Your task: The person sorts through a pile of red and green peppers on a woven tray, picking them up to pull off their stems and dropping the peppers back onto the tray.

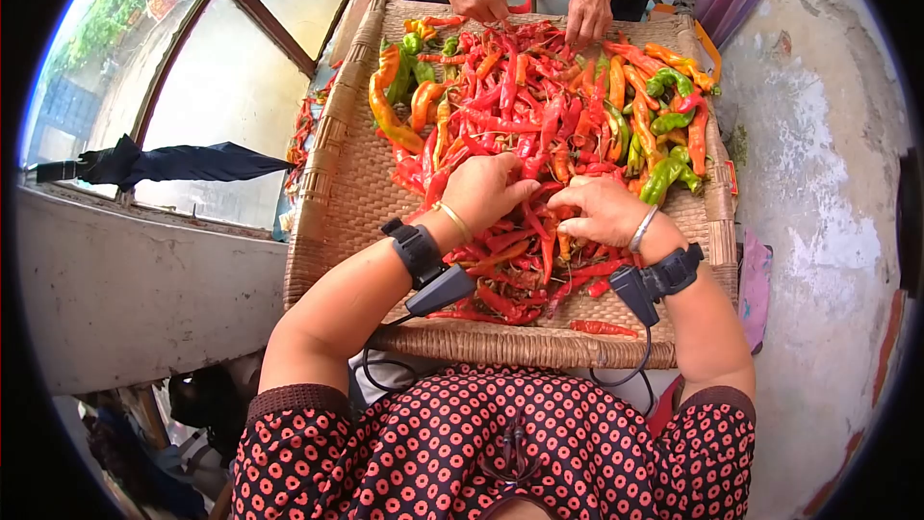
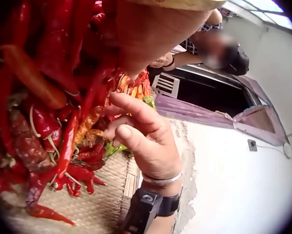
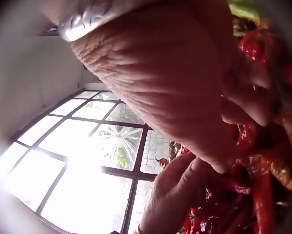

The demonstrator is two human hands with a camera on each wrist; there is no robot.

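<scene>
A large heap of chili peppers [image 1: 510,116], mostly red with some orange and green, lies on a woven tray [image 1: 337,193]. My left hand [image 1: 481,195] reaches into the near middle of the heap, its fingertips hidden among red chilies. Just to its right, my right hand [image 1: 602,207] is in the heap too, palm down. In the left wrist view the right hand [image 2: 153,146] has thumb and forefinger apart, close beside a wrinkled orange chili [image 2: 89,124]. What the left fingers hold, if anything, I cannot tell.
Across the tray sits another person, whose two hands [image 1: 589,8] touch the far chilies. Green and orange peppers [image 1: 664,125] gather at the right side. A folded dark umbrella [image 1: 202,164] is by the window at left. A bare plastered wall [image 1: 818,183] stands at right.
</scene>
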